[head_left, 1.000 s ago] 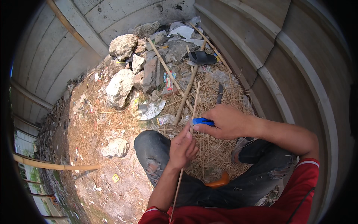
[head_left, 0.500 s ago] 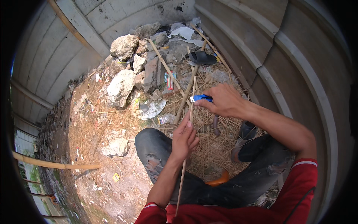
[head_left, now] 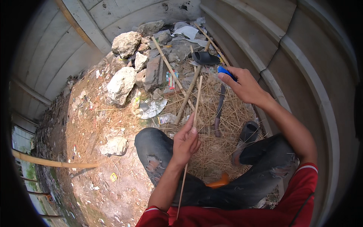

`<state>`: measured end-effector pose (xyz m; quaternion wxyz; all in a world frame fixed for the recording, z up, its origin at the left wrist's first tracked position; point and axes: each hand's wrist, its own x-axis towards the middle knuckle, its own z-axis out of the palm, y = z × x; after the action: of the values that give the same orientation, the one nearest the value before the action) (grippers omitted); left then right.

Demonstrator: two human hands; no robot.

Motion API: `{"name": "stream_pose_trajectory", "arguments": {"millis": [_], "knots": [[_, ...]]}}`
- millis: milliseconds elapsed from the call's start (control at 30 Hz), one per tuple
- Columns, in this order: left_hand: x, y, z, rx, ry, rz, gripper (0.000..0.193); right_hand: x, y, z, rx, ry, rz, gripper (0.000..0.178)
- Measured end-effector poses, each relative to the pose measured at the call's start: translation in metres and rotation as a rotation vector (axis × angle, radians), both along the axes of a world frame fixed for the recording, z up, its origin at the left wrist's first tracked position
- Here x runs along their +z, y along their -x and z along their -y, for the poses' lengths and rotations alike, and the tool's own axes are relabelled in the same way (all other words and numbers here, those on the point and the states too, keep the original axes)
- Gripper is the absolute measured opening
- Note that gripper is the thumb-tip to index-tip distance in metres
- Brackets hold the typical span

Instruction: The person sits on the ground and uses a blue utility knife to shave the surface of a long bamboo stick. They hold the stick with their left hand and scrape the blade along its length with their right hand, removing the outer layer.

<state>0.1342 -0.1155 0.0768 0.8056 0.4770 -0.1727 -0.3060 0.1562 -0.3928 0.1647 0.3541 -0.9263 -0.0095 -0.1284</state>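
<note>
My left hand (head_left: 186, 143) is closed round a thin bamboo strip (head_left: 198, 94), which slants up past my fingers and runs down toward my lap. Up and to the right, clear of the strip, my right hand (head_left: 245, 87) grips a blue utility knife (head_left: 226, 72). Its blade cannot be made out. Below my right hand a long knife with a dark blade and brown handle (head_left: 218, 113) lies on the straw.
Bamboo shavings and straw (head_left: 204, 151) cover the ground between my legs. Ahead lie pale rocks (head_left: 121, 87), bamboo poles (head_left: 168, 68) and a black sandal (head_left: 205, 58). A ribbed wall (head_left: 302, 75) rises on the right. Something orange (head_left: 219, 181) sits by my lap.
My right hand has moved with the utility knife from the strip's upper part, up and to the right, away from it. My left hand keeps its hold, nearly still.
</note>
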Motion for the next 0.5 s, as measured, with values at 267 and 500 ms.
{"name": "stream_pose_trajectory", "arguments": {"millis": [267,500], "knots": [[-0.010,-0.001,-0.002,0.056,-0.081,0.051,0.058,0.004,0.031,-0.051,0.329,0.176,-0.245,0.047],[-0.016,0.007,-0.001,0.044,-0.065,-0.090,0.054,-0.011,0.017,-0.047,0.183,0.246,-0.332,0.052]]}}
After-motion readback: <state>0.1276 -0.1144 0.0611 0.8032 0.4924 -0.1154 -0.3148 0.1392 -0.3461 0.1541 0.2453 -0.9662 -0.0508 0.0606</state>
